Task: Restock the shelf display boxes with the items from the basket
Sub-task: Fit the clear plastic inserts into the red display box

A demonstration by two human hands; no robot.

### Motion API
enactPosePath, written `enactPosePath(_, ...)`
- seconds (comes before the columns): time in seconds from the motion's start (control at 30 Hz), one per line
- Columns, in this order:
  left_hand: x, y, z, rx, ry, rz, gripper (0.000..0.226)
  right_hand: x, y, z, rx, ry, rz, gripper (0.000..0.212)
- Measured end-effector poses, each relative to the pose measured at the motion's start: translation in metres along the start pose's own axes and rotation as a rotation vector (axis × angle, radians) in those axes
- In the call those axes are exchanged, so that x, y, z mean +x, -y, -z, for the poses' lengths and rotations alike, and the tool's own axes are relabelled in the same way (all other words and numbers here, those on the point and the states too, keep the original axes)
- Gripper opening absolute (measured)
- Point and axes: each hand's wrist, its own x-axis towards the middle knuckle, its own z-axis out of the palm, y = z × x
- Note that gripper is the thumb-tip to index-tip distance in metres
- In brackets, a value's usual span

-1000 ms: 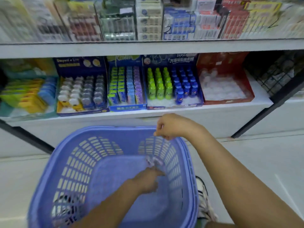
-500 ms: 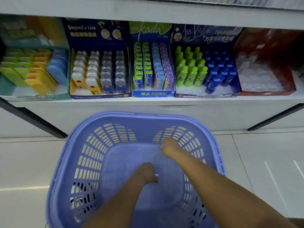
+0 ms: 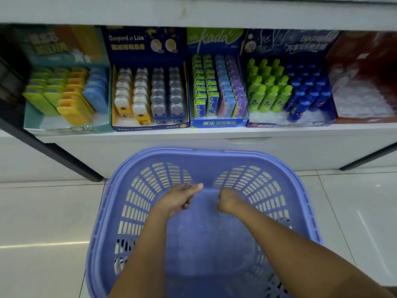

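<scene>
A lilac slatted plastic basket (image 3: 300,201) stands on the floor below the shelf, and both my arms reach into it. My left hand (image 3: 178,201) is over the middle of the basket, fingers curled and thumb pointing forward, with a small clear glinting item (image 3: 190,186) at its fingertips. My right hand (image 3: 229,202) is a little to the right, knuckles up and fingers curled under; what it holds is hidden. On the shelf stand the display boxes: a red box of clear items (image 3: 363,93), a box of green and blue bottles (image 3: 287,91) and a kada box (image 3: 219,89).
Further left on the shelf are a dark blue Gaspard et Lisa box (image 3: 150,93) and a teal box of yellow, green and blue cases (image 3: 64,93). A white upper shelf edge (image 3: 193,11) overhangs them. Black slanted braces (image 3: 64,155) flank the shelf base. Pale floor tiles surround the basket.
My right hand dropped from above the rim into the basket. My left hand rose and moved forward from the basket floor. The view tilted down and closer to the shelf.
</scene>
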Motion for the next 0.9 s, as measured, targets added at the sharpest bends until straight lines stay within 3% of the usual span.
enactPosePath(0.1,-0.011,-0.025,-0.005,0.024,0.007,-0.069,0.022,-0.018,0.012,0.047,0.113,0.132,0.160,0.023)
enactPosePath(0.2,-0.028,-0.058,-0.012,0.042,0.014,-0.109,0.036,-0.055,0.011,0.096,0.527,0.209,0.320,0.002)
enactPosePath(0.33,-0.056,-0.099,-0.026,0.010,0.077,-0.162,0.049,-0.106,-0.009,0.148,1.094,0.333,0.501,0.018)
enactPosePath(0.53,-0.083,-0.144,-0.074,-0.195,0.134,-0.354,0.044,-0.147,-0.048,0.188,1.375,-0.059,0.631,0.012)
enactPosePath(0.7,-0.085,-0.174,-0.129,-0.149,0.119,-0.531,0.025,-0.151,-0.092,0.220,1.623,-0.402,0.590,0.020)
enactPosePath(0.8,-0.079,-0.194,-0.163,-0.109,0.094,-0.589,0.022,-0.145,-0.125,0.240,1.601,-0.611,0.561,0.026)
enactPosePath(0.9,-0.070,-0.207,-0.191,0.155,0.025,-0.712,0.024,-0.139,-0.154,0.263,1.375,-0.727,0.538,0.031)
